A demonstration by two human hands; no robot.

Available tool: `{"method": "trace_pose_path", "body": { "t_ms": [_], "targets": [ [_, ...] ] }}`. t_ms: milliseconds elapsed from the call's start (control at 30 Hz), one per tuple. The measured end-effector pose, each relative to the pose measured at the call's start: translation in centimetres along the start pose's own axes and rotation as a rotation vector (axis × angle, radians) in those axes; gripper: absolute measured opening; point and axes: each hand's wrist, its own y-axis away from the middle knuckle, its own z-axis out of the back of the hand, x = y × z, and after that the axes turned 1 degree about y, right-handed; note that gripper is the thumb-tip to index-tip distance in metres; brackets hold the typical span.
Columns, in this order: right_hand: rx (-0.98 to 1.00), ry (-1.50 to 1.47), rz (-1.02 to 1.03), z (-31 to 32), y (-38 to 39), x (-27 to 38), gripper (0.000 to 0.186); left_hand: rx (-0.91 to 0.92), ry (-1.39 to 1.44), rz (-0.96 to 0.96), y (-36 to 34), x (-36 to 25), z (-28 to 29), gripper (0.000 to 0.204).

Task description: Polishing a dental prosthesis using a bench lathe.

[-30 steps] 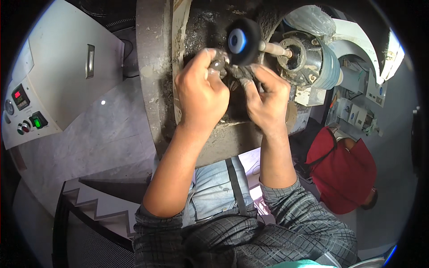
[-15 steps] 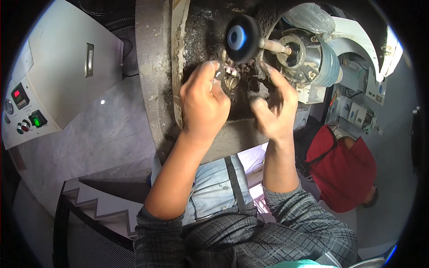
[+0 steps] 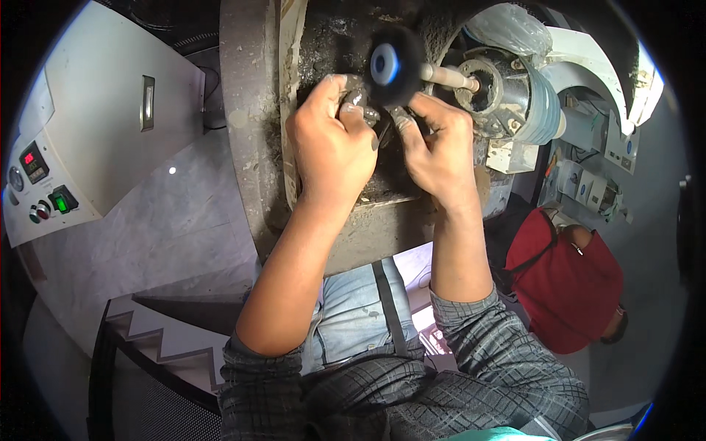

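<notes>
A round black wheel (image 3: 401, 70) with a blue and white centre sits on a pale spindle (image 3: 445, 76), its outline blurred. Just below and left of it, my left hand (image 3: 327, 140) is closed on a small, dark, wet-looking piece (image 3: 356, 101) whose kind I cannot make out. My right hand (image 3: 443, 147) is under the wheel's right side, thumb and fingers bent together near the same spot. The wheel hides part of its fingertips, and what they grip does not show. Dark grime coats the fingertips of both hands.
A mud-stained basin (image 3: 368, 220) surrounds the wheel. To the right stand a motor housing (image 3: 489, 88) with a ribbed blue-grey sleeve (image 3: 540, 110) and a plastic bag (image 3: 507, 31). A control cabinet (image 3: 110, 95) is at left; a person in red (image 3: 562, 283) is at lower right.
My right hand has moved left, closer to my left hand, and its spread thumb and fingers have drawn together. My left hand has shifted slightly up and left, showing more of the dark piece.
</notes>
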Motion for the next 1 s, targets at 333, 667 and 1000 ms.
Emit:
{"method": "trace_pose_path", "body": {
  "t_ms": [333, 667, 1000],
  "targets": [
    [-0.043, -0.055, 0.012, -0.4, 1.2, 0.8, 0.02, 0.067, 0.027, -0.118, 1.8, 0.2, 1.2, 0.034],
    [-0.023, -0.061, -0.113, -0.6, 1.2, 0.2, 0.027, 0.012, -0.064, -0.024, 1.1, -0.4, 0.8, 0.02],
    [-0.044, -0.214, -0.216, -1.0, 1.2, 0.5, 0.02, -0.008, -0.107, 0.036, 1.0, -0.2, 0.3, 0.018]
  ]
}}
